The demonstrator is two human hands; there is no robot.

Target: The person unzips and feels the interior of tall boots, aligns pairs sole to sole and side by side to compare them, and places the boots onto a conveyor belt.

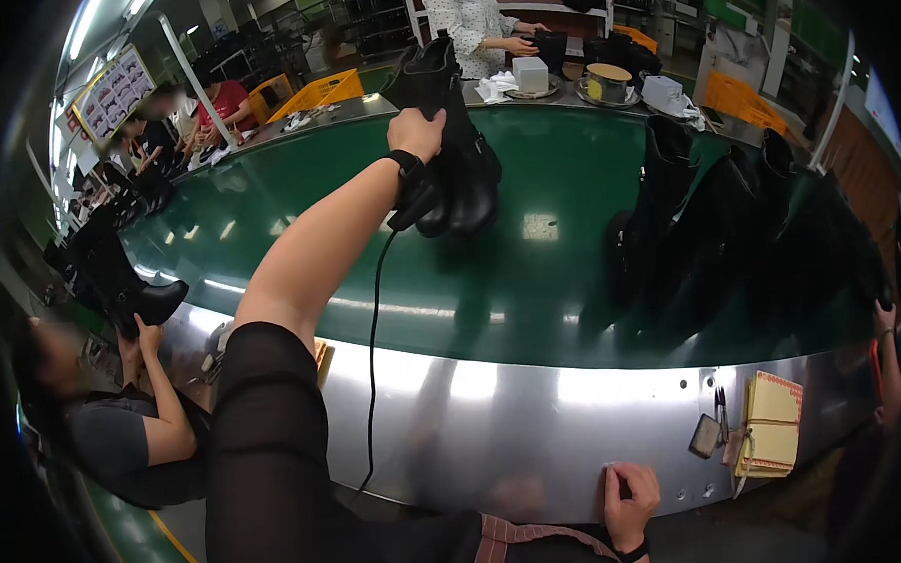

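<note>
My left hand [417, 134] is closed round the shaft of a pair of black boots [464, 182], held upright over the green belt [540, 278]. A dark band with a black cable is on that wrist. Near the front edge of the metal ledge [535, 418], my right hand [632, 494] is low at the right, its fingers curled with nothing visible in them. Several more black boots [656, 195] stand on the belt at the right.
A yellow notepad [773, 424], a small dark block [705, 435] and pens lie on the ledge. At the left a co-worker holds a black boot [123, 268]. Across the belt, another person handles dark items beside white boxes [531, 74] and a round tin [608, 75].
</note>
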